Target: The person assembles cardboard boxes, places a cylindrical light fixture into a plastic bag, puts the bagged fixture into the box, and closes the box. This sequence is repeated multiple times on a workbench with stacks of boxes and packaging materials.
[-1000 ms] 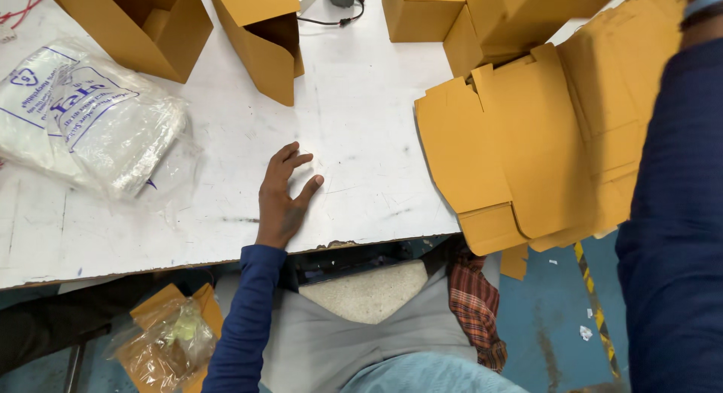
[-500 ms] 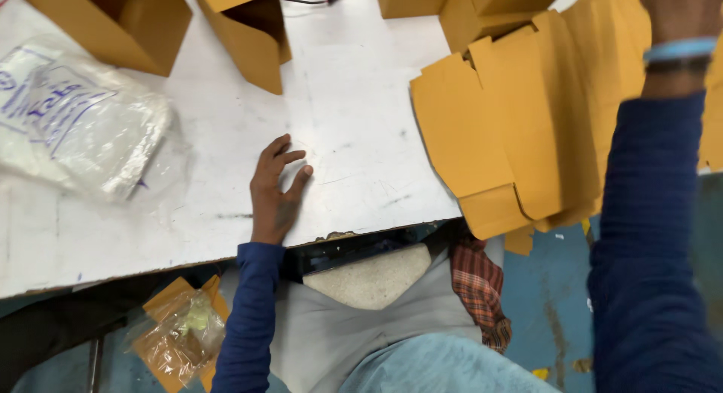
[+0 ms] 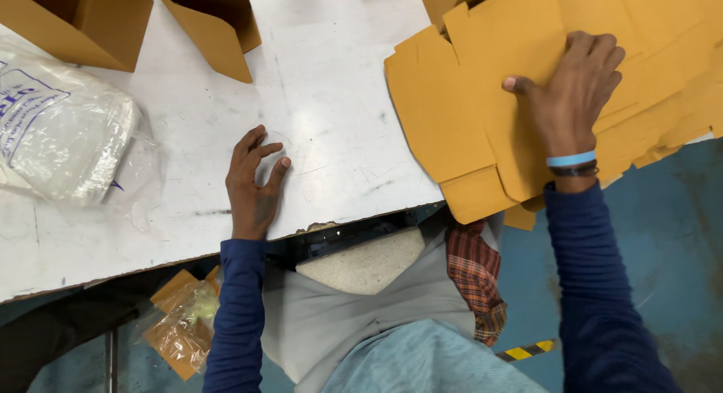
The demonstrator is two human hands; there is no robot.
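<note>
My left hand (image 3: 254, 186) lies flat, palm down, on the white table (image 3: 339, 129) near its front edge, fingers slightly apart, holding nothing. My right hand (image 3: 574, 91) rests on top of a stack of flat brown cardboard box blanks (image 3: 467, 107) at the table's right end, fingers spread over the top sheet and thumb pressed against it. The stack overhangs the front edge of the table. A light blue band and a dark band sit on the right wrist.
Folded brown cardboard boxes (image 3: 215, 27) stand open at the back left and another (image 3: 71, 20) at the far left corner. A clear plastic bag (image 3: 64, 129) with blue print lies at the left. Below the table hangs a small bag (image 3: 181, 329) with cardboard.
My right arm came down from the raised position at the right and the hand now lies on the cardboard stack. The left hand stayed in place on the table.
</note>
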